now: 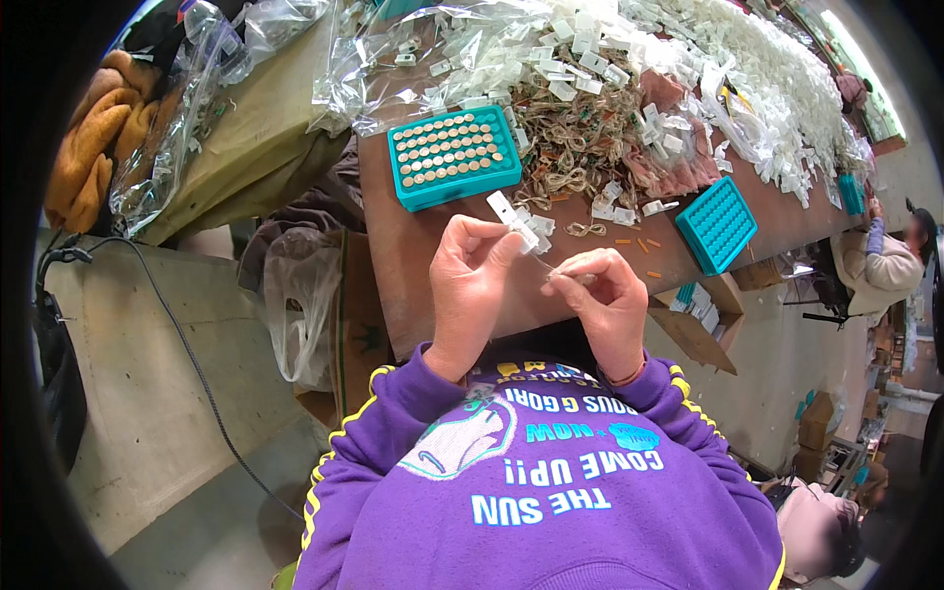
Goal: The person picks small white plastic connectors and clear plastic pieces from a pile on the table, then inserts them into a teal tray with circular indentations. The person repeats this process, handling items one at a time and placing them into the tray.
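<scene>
My left hand (470, 280) pinches a small clear plastic bag (513, 220) by its lower end, holding it up over the brown table (413, 265). My right hand (605, 295) is closed on a thin small piece (562, 271) right beside the bag's mouth; what the piece is I cannot tell. Both hands are close together above the table's near edge. Just beyond them stands a teal tray (454, 155) with rows of round brass-coloured pieces. A second teal tray (717, 224), with nothing in its holes, lies to the right.
Heaps of small clear bags (629, 49) and tangled tan rubber bands (580, 138) cover the far table. A plastic sack (295, 305) hangs by a cardboard box at the left. An open box (700, 315) sits at the right. Another person (880, 261) sits far right.
</scene>
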Demonstrator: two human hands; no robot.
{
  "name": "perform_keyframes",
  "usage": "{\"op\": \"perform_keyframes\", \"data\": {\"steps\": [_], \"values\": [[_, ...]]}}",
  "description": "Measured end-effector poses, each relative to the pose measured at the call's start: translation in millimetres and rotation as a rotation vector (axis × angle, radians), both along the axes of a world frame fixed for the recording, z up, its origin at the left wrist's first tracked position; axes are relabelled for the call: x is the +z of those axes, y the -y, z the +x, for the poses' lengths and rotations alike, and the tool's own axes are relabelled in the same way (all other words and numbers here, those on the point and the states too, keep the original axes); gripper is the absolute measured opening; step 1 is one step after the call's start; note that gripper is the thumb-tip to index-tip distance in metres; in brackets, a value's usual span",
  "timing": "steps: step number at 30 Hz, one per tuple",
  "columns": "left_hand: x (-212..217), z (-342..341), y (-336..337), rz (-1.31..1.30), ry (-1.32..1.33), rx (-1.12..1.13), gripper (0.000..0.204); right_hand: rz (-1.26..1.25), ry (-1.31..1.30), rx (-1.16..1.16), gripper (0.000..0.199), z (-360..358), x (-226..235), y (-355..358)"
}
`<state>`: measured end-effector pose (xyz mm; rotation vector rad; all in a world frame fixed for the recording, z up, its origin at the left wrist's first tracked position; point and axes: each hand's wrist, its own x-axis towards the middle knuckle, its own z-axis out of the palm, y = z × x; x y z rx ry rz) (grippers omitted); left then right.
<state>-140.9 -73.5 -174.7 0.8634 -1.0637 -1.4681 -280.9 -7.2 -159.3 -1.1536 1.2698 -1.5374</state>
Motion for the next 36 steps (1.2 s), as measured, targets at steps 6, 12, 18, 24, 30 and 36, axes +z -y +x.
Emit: {"op": "perform_keyframes", "data": {"steps": [6,12,18,24,30,36], "values": [[-1,-5,-3,0.028,-0.13,-0.024,0.014,-0.031,-0.073,-0.031,0.01,-1,0,-1],[0,-3,-6,-0.144,0.059,0.047,0.014,0.128,-0.18,0.134,0.015,-11,9,15],[-2,-4,-6,-0.249,0.091,0.089,0.015,0.291,-0.02,0.152,0.01,-4,13,16],[-6,-2,-4,-0.435,0.283,0.137,0.019,-0.032,-0.486,-0.02,0.008,2,13,19],[-7,-2,-4,-0.333,0.171,0.095,0.019,0.017,-0.531,-0.009,0.006,1,18,18],[-6,-1,-9,0.069,-0.151,-0.038,0.009,0.039,-0.398,0.025,0.007,5,11,17]]}}
